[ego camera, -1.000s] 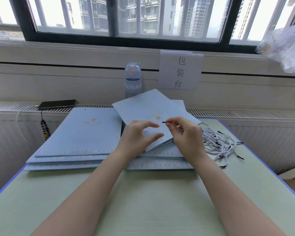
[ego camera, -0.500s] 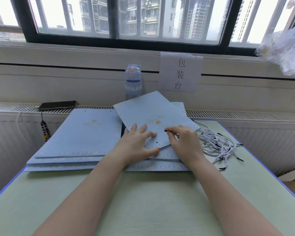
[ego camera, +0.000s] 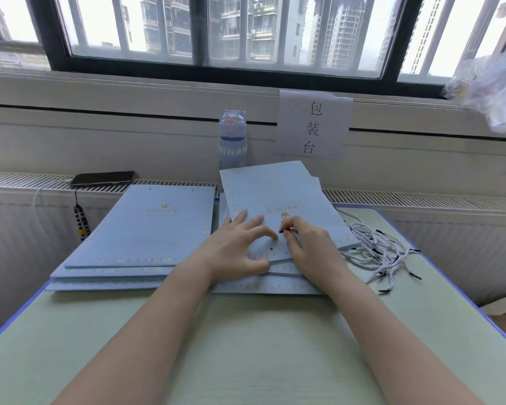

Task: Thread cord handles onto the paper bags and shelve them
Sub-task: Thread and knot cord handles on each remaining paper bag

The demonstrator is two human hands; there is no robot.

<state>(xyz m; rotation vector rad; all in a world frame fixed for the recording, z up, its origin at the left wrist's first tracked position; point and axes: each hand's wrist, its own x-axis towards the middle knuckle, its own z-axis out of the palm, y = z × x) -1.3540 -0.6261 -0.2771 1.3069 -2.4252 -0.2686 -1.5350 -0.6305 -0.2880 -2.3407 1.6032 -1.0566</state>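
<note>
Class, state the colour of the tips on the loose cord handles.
Black tips on white twisted cords, clearest in the head view.

Bright daylight pours through the window at the top, where the sky washes out to white. The table is evenly lit, with only faint, soft shadows. The wide lens bends straight lines near the edges, and fine detail looks slightly soft.

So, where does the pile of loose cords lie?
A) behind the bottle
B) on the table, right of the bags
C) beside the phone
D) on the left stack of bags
B: the cords lie in a tangle on the table, to the right of the bags.
</note>
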